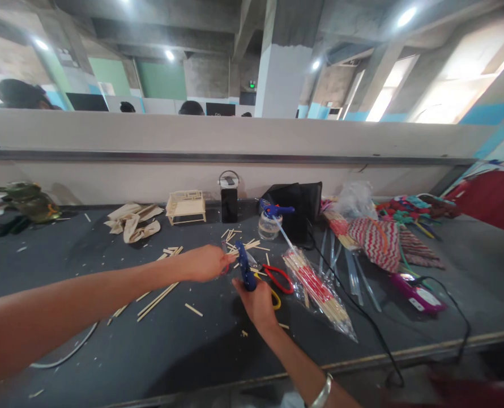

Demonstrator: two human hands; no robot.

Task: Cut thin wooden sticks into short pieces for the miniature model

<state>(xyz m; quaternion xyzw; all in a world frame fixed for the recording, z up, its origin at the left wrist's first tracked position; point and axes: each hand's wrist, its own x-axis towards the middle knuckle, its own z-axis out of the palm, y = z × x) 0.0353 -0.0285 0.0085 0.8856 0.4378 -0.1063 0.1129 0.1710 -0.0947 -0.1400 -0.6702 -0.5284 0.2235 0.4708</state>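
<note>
My left hand [205, 263] reaches in from the left, its fingers pinched together on what looks like the end of a thin wooden stick [234, 253]. My right hand [258, 306] is closed round a dark blue handled tool [246, 266], which stands upright close to the left fingertips; its working end is too blurred to make out. Just right of it lies a tool with a red loop handle [281, 280], and a yellow handle [276, 300] shows beside my right hand. Loose cut sticks [252, 245] are scattered behind both hands.
A small stick-built frame [186, 207] stands behind, near a phone [229, 205]. A blue glue gun [273, 209] rests on a glass jar [269, 228]. Bagged sticks [317, 289], clear glue sticks [354, 277], a black cable [362, 309] and a purple device [419, 293] lie right.
</note>
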